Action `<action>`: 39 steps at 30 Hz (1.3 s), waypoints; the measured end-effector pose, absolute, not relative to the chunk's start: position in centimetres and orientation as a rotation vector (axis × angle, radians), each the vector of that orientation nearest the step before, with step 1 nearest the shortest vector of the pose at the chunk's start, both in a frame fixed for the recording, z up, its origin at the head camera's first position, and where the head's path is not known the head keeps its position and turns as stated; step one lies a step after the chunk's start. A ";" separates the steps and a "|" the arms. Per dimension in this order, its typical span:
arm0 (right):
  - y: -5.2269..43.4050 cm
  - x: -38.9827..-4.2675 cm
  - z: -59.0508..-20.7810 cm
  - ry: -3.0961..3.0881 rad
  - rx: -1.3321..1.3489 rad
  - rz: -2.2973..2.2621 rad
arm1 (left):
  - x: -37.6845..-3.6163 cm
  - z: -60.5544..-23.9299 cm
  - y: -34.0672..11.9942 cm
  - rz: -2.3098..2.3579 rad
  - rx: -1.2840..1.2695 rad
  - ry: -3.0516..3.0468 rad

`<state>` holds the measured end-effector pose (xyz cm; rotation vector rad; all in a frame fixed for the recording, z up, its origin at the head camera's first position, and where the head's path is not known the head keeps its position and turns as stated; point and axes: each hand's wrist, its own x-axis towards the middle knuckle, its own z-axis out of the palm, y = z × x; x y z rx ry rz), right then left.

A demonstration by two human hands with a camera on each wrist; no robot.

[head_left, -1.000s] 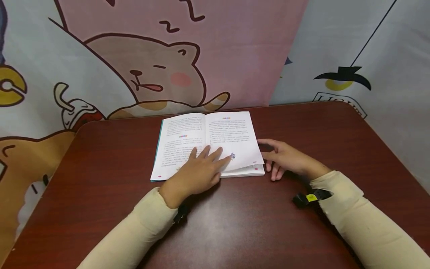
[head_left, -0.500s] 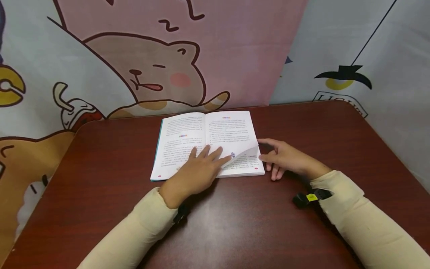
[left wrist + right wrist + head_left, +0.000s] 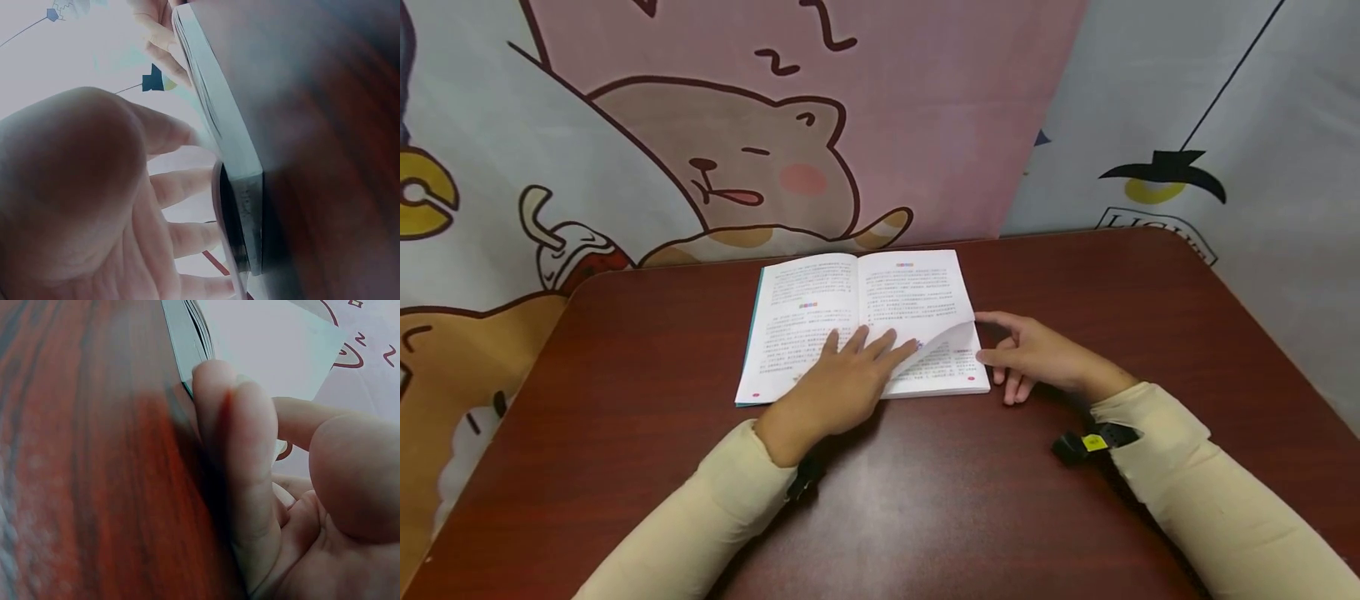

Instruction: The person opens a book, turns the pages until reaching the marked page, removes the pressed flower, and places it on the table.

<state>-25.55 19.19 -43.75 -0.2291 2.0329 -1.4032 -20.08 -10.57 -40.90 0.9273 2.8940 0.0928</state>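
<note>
Can just about read "LIGH" lettering on the wall cloth, clipped by the table edge, plus a couple of Z-shaped squiggles above the cartoon bear. Can't make out a word of the tiny print on the open book though, nor anything on the yellow tag on the right wrist strap.

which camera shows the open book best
The head view: it shows the book lying open, though the left hand covers part of it. The left wrist view shows mainly its edge; the right wrist view shows only a corner and a pale page, partly behind the right hand.
</note>
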 end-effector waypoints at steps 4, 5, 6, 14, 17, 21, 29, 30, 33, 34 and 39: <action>19.2 -25.6 -43.8 2.041 -0.226 -1.391 | -20.0 -41.1 -10.7 0.121 0.927 2.910; 19.2 -25.5 -43.8 2.044 -0.226 -1.389 | -20.0 -41.2 -10.8 0.127 0.929 2.916; 19.2 -25.6 -43.9 2.047 -0.227 -1.389 | -20.0 -41.2 -10.8 0.135 0.931 2.919; 19.2 -25.6 -44.1 2.050 -0.227 -1.377 | -20.0 -41.1 -10.6 0.228 1.007 2.945; 19.2 -25.6 -44.1 2.053 -0.225 -1.378 | -20.1 -41.0 -10.5 0.208 1.105 2.963; 19.3 -25.6 -44.0 2.049 -0.246 -1.386 | -20.2 -40.9 -10.5 0.102 1.199 2.982; 19.2 -25.6 -43.9 2.046 -0.244 -1.390 | -20.1 -40.9 -10.7 0.095 1.194 2.968; 19.2 -25.6 -43.9 2.046 -0.245 -1.391 | -20.1 -40.9 -10.8 0.096 1.188 2.970; 19.2 -25.6 -43.9 2.049 -0.252 -1.390 | -20.1 -41.0 -10.8 0.108 1.190 2.990; 19.2 -25.6 -43.9 2.051 -0.252 -1.387 | -20.1 -41.0 -10.7 0.110 1.191 2.997; 19.2 -25.5 -43.8 2.053 -0.241 -1.381 | -20.2 -41.1 -10.7 0.109 1.192 3.028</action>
